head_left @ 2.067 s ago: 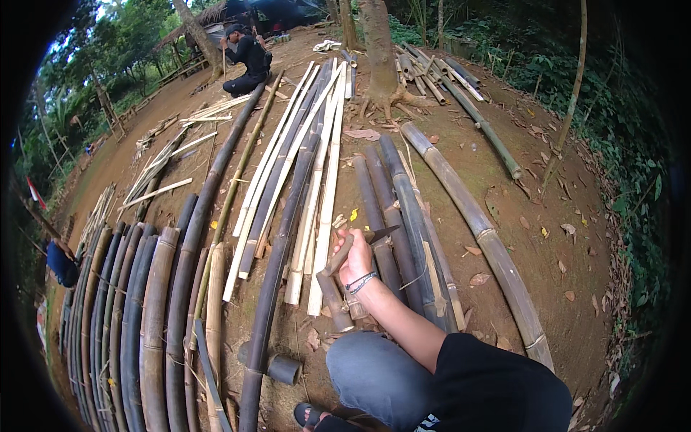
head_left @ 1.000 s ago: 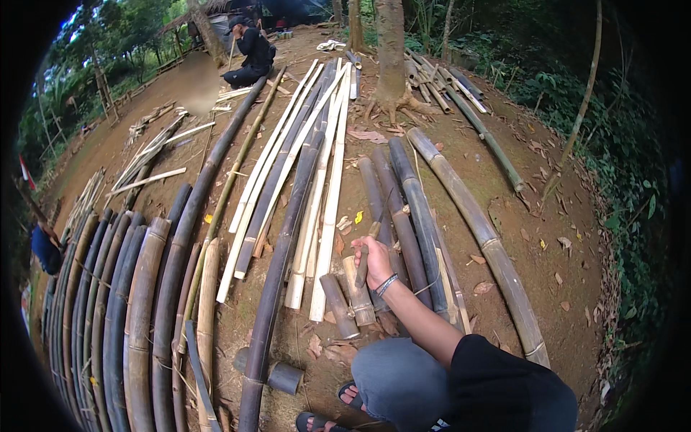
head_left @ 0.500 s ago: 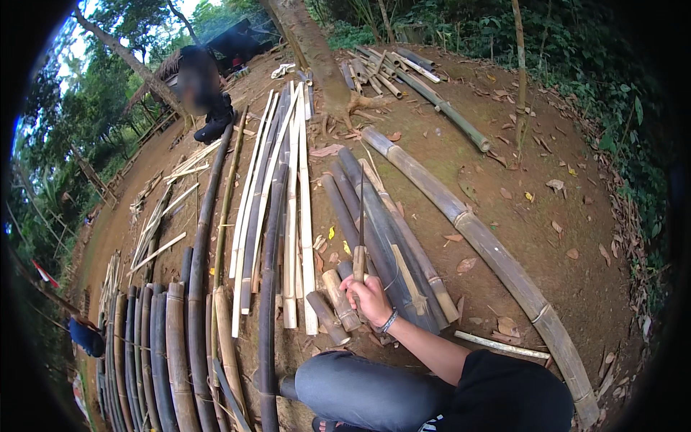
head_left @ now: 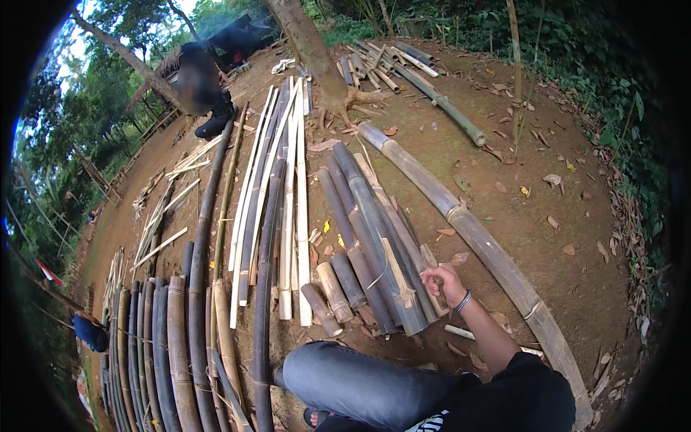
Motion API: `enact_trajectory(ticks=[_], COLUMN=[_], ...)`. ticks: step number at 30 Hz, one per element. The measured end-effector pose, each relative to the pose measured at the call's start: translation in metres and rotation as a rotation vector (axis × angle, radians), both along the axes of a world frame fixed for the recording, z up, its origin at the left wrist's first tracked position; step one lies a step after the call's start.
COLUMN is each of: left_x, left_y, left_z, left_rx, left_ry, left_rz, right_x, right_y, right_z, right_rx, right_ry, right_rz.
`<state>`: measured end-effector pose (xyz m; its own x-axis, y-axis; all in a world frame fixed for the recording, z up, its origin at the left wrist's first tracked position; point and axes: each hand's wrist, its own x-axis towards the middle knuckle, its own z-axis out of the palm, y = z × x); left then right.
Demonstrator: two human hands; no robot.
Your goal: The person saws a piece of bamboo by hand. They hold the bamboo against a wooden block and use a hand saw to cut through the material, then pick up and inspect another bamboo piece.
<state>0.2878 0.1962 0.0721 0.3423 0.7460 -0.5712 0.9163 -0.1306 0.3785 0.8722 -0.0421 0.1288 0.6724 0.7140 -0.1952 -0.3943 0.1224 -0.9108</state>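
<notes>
Now your right hand (head_left: pixel 443 282) has shifted rightward off the short cut pieces (head_left: pixel 332 291) and curls closed on the end of a split bamboo pole (head_left: pixel 374 223) lying in the bundle on the dirt ground (head_left: pixel 518 216), while your left hand stays out of view.

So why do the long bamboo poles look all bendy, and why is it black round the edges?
In the head view the fisheye lens curves straight things near the rim, like the thick bamboo pole on the right; the black corners lie outside the lens circle. Light is soft, without hard shadows; the sky at upper left is washed out; the far-off person is blurred.
</notes>
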Motion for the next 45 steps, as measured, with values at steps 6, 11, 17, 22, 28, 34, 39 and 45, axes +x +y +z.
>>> enact_trajectory(ticks=[6, 11, 17, 22, 28, 34, 39, 45], left_x=[-0.115, 0.013, 0.054, 0.022, 0.006, 0.01, 0.003, -0.005], left_y=[0.048, 0.075, 0.073, 0.064, 0.053, 0.053, 0.057, 0.064], left_z=[0.033, 0.158, 0.135, 0.123, 0.166, 0.172, 0.16, 0.162], left_rx=[-0.257, 0.273, 0.214, -0.056, 0.409, 0.342, 0.297, 0.279], left_ry=[0.009, -0.043, -0.072, 0.071, 0.043, 0.089, 0.073, 0.116], left_rz=[-0.018, -0.219, -0.308, -0.308, -0.308, -0.28, -0.27, -0.253], right_x=[0.012, -0.012, -0.024, -0.029, -0.038, -0.059, -0.083, -0.105], right_y=[-0.021, -0.042, -0.011, -0.006, 0.038, 0.101, 0.165, 0.19], right_z=[-0.047, -0.043, -0.04, -0.031, -0.016, 0.014, -0.008, -0.017], right_rx=[-0.045, -0.057, -0.085, -0.012, -0.039, -0.145, -0.168, -0.173], right_ry=[0.369, 0.351, 0.301, 0.092, 0.172, -0.198, -0.236, -0.213], right_rz=[0.074, 0.028, 0.094, 0.088, 0.114, 0.216, 0.175, 0.086])
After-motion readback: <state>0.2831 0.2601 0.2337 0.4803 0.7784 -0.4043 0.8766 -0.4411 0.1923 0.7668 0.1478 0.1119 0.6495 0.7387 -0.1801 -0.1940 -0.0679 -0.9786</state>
